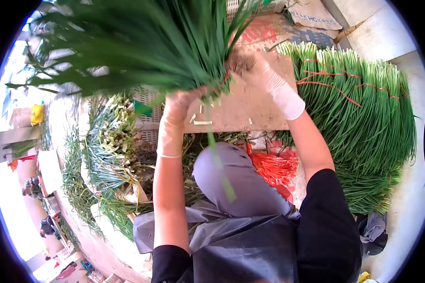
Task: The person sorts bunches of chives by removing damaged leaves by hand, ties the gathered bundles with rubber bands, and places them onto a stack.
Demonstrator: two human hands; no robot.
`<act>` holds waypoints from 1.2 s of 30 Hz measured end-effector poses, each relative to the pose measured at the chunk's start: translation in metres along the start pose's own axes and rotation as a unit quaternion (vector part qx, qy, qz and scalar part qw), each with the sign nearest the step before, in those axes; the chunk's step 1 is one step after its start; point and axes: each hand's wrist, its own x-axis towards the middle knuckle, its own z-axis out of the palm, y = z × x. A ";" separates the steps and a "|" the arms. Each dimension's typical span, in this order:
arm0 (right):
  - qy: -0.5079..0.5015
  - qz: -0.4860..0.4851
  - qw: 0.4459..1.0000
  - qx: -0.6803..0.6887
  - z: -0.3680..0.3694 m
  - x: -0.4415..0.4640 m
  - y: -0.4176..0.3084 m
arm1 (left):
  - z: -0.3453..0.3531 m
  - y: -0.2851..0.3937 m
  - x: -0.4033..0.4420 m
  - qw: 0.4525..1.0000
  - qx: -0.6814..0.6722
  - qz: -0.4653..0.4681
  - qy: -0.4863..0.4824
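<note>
A large bunch of garlic chives (189,42) is lifted above the board, its long leaves fanning up and left, blurred by motion. My gloved left hand (178,101) is closed round its lower left side, the fingers partly hidden by leaves. At the stem end on the right, my gloved right hand (255,66) grips the bunch, its soiled fingertips smeared. A bit of red tie (226,75) shows on the stems between the hands. Below lies the brown board (264,111) with several cut stem pieces (203,123) on it. One loose leaf (222,172) dangles over my knee.
Tied bunches of chives (359,89) are stacked to the right with red ties round them. Red tie strips (276,167) lie beside my knee. Loose chives and trimmings (111,141) heap on the left by a white plastic crate (148,96). A wall stands at far right.
</note>
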 end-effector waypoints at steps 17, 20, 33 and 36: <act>-0.029 0.142 0.987 0.074 0.037 -0.011 -0.031 | 0.006 0.058 0.022 0.986 -0.071 -0.148 -0.024; -0.021 0.311 0.934 0.172 0.059 -0.013 -0.021 | -0.034 0.010 0.057 0.951 0.298 -0.059 0.065; -0.033 0.303 0.952 0.039 0.118 -0.019 0.038 | -0.024 -0.053 -0.074 0.657 0.725 0.201 0.048; -0.046 0.314 0.947 0.050 0.118 -0.020 0.042 | -0.030 -0.050 -0.077 0.690 0.707 0.148 0.052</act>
